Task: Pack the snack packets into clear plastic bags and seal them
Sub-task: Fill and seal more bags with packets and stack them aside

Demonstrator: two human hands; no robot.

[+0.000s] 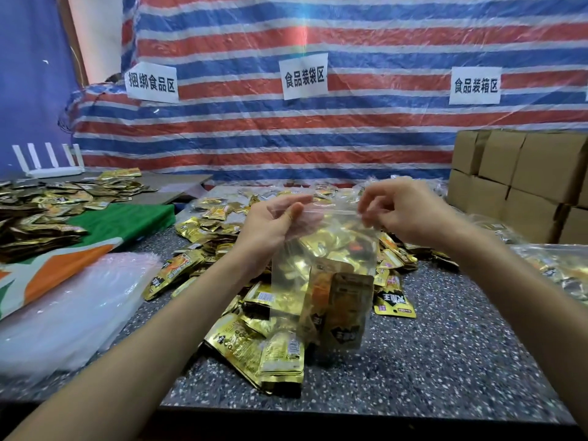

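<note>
A clear plastic zip bag (299, 268) hangs in the air above the table, with a few gold snack packets (343, 310) at its bottom. My left hand (273, 222) pinches the bag's top strip at the left end. My right hand (401, 211) pinches the same strip at the right end. A big loose heap of gold snack packets (251, 338) lies on the speckled table (445, 361) under and behind the bag.
A stack of empty clear bags (66, 300) lies at the left on a green and orange cloth (127, 224). More gold packets (47, 211) are piled far left. Cardboard boxes (521, 183) stand at the right, with filled bags (560, 272) before them. A striped tarp hangs behind.
</note>
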